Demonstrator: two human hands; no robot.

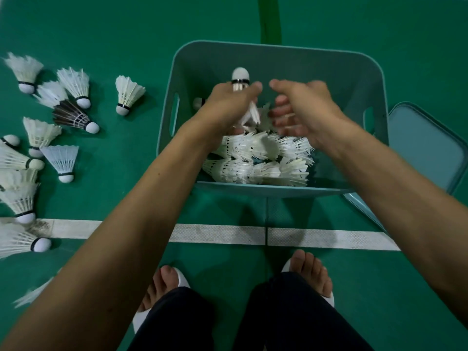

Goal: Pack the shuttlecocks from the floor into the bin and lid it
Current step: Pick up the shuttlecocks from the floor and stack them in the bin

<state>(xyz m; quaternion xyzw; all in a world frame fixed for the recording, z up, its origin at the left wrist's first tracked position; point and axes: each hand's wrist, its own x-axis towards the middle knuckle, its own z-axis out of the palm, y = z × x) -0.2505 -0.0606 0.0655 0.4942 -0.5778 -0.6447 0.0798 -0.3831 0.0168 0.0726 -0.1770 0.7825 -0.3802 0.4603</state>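
Presently both hands are over the teal bin (273,190), which sits at about 12 o'clock from the person's feet. The left hand (228,102) has its grip closed around a shuttlecock (240,78), cork end pointing up and away, feathers down toward the pile. The right hand (301,110) is beside it with fingers loosely curled and parted; it appears released, with nothing seen in it, though motion blur leaves some doubt.

Progress, as judged: partial. A packed layer of white shuttlecocks (263,160) lies on its side in the near half of the bin, roughly in rows. The far half shows bare bin floor apart from one cork near the left handle slot.

Outstanding: a scatter of loose shuttlecocks (60,162) remains on the green floor (126,34) at 9 to 10 o'clock of the bin, well apart from it, including one dark-feathered shuttlecock (73,116). More lie at the left edge, partly cut off, so the count cannot be given.

The lid (430,153) lies flat on the floor at 3 o'clock, just beside the bin's right wall, not yet fitted. Lidding would come last, once the floor is cleared.
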